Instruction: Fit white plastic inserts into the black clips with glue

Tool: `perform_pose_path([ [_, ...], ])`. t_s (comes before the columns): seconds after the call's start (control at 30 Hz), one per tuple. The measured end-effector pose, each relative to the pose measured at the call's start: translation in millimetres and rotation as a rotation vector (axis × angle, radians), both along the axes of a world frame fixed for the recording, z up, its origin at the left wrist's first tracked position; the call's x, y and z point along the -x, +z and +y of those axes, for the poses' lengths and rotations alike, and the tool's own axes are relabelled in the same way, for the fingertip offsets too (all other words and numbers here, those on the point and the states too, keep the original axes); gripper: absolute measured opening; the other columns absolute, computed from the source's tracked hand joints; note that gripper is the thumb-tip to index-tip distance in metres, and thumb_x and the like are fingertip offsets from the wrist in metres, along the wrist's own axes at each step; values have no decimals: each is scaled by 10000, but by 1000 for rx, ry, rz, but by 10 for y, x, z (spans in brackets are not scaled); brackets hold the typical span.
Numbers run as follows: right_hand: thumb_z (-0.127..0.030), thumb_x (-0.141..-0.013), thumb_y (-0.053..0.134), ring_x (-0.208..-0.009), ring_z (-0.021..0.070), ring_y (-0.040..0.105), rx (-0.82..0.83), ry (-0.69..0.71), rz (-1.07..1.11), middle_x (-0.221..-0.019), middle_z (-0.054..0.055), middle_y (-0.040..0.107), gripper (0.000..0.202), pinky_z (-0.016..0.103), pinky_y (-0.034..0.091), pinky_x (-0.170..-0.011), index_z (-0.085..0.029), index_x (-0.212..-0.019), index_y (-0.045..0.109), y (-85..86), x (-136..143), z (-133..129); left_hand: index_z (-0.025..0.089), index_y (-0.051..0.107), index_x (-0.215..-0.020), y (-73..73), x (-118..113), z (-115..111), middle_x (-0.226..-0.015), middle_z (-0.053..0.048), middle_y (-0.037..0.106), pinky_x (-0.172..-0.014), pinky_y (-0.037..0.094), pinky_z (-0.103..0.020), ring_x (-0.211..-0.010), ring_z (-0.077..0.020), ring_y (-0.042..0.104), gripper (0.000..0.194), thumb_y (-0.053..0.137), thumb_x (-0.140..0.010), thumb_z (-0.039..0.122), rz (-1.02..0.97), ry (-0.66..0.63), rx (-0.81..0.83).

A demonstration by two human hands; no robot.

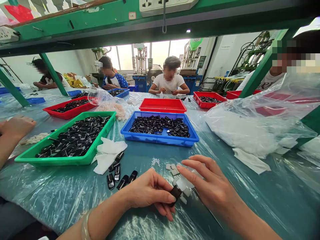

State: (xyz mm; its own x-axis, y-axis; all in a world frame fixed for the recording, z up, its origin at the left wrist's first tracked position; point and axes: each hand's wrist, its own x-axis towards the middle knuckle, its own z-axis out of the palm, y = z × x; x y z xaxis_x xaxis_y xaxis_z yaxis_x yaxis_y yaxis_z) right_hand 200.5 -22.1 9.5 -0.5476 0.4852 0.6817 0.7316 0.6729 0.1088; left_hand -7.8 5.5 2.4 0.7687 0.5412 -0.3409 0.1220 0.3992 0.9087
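My left hand (pixel 152 191) pinches a small glossy black plastic piece (pixel 175 193) between thumb and fingers. Over it, my right hand (pixel 212 183) curls around what looks like a small translucent white squeeze bottle (pixel 191 174), mostly hidden by the fingers; its end meets or overlaps the black piece. A thin dark rod (pixel 211 213) slants out below the right hand; I cannot tell whether it is held. Small whitish pads (pixel 172 168) lie under and behind the hands, near a little heap of tiny white bits (pixel 155 162). Several black pieces (pixel 117 173) rest left of my left hand.
A blue tray (pixel 160 141) and a green tray (pixel 62 161) hold many black pieces. White tissue (pixel 110 151) lies between them. A large clear bag (pixel 245 123) bulges at right. Red trays (pixel 162 106) stand farther back. A green shelf beam (pixel 100 25) crosses overhead. Co-workers sit around the table.
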Motion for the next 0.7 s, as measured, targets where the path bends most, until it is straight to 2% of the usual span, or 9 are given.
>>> perform_pose_path([
  [0.27, 13, -835, 425, -1082, 266, 437, 81, 50, 29, -1063, 117, 588, 382, 435, 447, -853, -176, -1137, 562, -81, -57, 9, 92, 668, -638, 4, 11, 0, -597, -29, 646, -483, 467, -140, -534, -100, 639, 184, 684, -672, 272, -18, -5, 10],
  [0.7, -20, -854, 435, -1096, 249, 446, 82, 90, -3, -1060, 104, 601, 332, 409, 461, -850, -194, -1103, 568, -44, -77, 10, 97, 673, -662, -44, 32, 13, -647, -41, 664, -506, 473, -159, -570, -119, 654, 191, 694, -669, 287, -28, -18, 2],
])
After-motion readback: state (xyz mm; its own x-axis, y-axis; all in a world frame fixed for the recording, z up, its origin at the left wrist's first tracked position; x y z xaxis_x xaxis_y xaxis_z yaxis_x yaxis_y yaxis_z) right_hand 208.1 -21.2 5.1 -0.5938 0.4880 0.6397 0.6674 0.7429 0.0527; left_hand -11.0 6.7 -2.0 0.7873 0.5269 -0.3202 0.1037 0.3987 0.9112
